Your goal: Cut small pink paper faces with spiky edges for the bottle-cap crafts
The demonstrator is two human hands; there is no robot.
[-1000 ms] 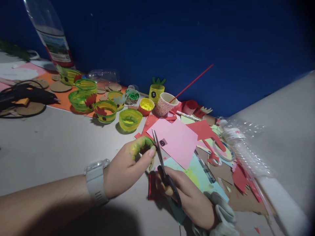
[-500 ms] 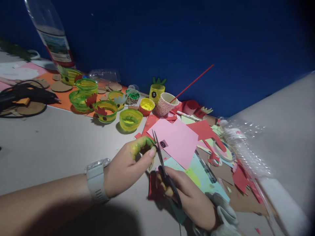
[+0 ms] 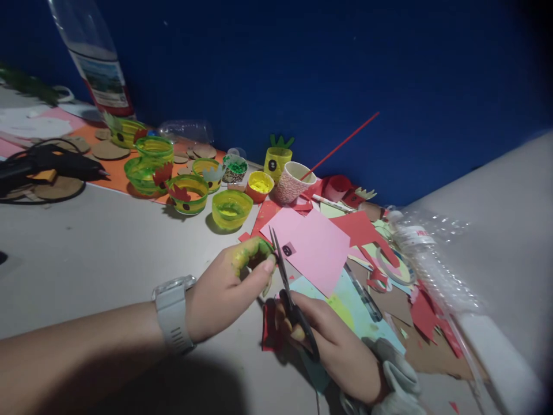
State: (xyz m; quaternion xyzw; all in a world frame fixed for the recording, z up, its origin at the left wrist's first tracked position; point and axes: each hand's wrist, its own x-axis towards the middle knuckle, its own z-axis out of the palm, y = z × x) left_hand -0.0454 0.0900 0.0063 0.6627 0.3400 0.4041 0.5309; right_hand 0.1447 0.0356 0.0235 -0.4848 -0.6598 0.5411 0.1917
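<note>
My right hand (image 3: 322, 325) grips black-handled scissors (image 3: 283, 276), fingers in the loops. The narrow blades point away from me, their tips slightly apart. Beside the blades, my left hand (image 3: 235, 282), with green and yellow paint on its fingers, pinches a tiny dark piece (image 3: 276, 257) between thumb and fingertip; most of it is hidden. Just beyond the blades, a small scrap with a black-and-white eye drawing (image 3: 287, 249) lies on pink paper (image 3: 319, 242). A dark red object (image 3: 268, 328) sits under my right hand, partly covered.
Behind my hands stand a green-yellow painted bowl (image 3: 232, 210), a cup of yellow paint (image 3: 260, 185) and a patterned cup (image 3: 294, 183) with a red stick. A glue gun (image 3: 64, 164) lies left. Bubble wrap (image 3: 436, 259) and paper scraps (image 3: 425, 314) are on the right.
The whole view has shifted slightly. Both hands keep almost the same pose, and the scissor tips look a little closer together.
</note>
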